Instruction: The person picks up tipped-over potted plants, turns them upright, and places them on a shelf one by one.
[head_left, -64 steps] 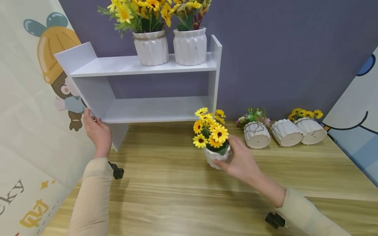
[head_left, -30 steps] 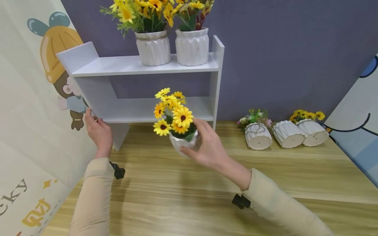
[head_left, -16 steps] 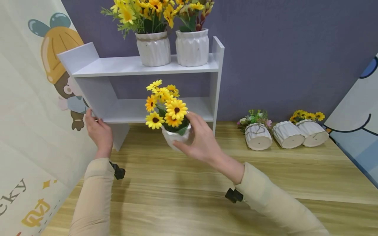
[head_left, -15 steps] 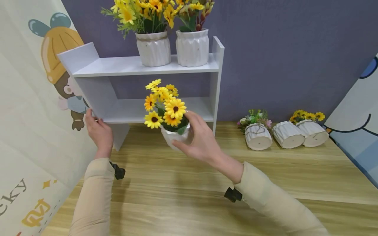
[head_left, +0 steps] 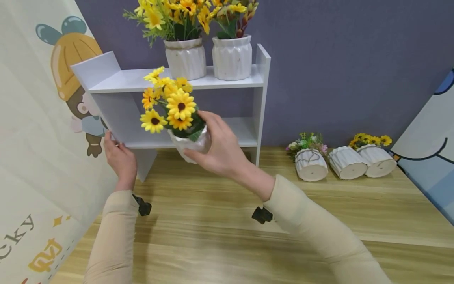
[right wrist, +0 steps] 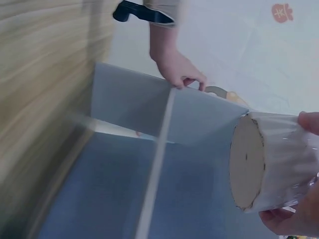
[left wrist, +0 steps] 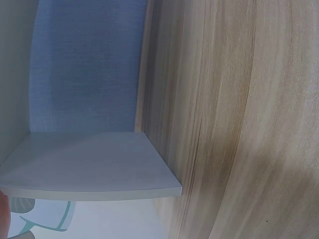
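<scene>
My right hand [head_left: 225, 150] grips a white ribbed flower pot [head_left: 191, 144] with yellow artificial sunflowers [head_left: 181, 104], lifted off the table and tilted left. It hangs in front of the white two-tier shelf [head_left: 262, 102]. In the right wrist view the pot's flat round base [right wrist: 246, 162] shows, with thumb and fingers on opposite sides of its wall. My left hand [head_left: 120, 159] holds the front edge of the shelf's left side panel; the right wrist view shows its fingers curled there. Only a sliver of that hand appears in the left wrist view, beside the panel [left wrist: 94, 162].
Two white pots with yellow flowers, a twine-tied one [head_left: 186, 59] and another [head_left: 232, 57], stand on the top tier. Several white pots [head_left: 311, 165] lie on their sides at the table's back right. A grey-blue wall [head_left: 337, 71] rises behind; a printed sheet [head_left: 35, 138] hangs left.
My right hand has carried the sunflower pot leftward and up, from over the table to in front of the shelf's middle. The left hand stays at the side panel.
</scene>
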Tool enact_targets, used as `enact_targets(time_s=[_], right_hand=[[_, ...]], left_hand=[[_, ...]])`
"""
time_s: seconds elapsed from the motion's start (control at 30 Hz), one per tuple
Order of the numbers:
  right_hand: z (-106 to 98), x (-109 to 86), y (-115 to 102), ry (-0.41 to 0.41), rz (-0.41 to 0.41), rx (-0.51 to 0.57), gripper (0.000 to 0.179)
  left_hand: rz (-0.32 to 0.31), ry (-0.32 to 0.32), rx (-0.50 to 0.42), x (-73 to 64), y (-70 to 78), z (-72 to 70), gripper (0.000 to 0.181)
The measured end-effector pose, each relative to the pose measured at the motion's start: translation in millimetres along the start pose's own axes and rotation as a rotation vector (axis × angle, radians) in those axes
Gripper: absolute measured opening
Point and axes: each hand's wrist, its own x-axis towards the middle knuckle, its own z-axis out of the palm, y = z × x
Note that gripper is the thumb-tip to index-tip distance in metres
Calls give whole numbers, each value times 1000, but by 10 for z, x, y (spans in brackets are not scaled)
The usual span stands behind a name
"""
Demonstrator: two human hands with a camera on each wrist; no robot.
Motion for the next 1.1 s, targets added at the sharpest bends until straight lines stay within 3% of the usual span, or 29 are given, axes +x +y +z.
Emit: enact_targets(time_s=[0.33,1.1], right_hand=[[19,389,-170,-45,42,-40,84],[58,1113,-456,-78,58,-94,88]], left_hand=[[63,35,-10,-14,-18,13,43],[66,69,-12,-14,12,18,42]])
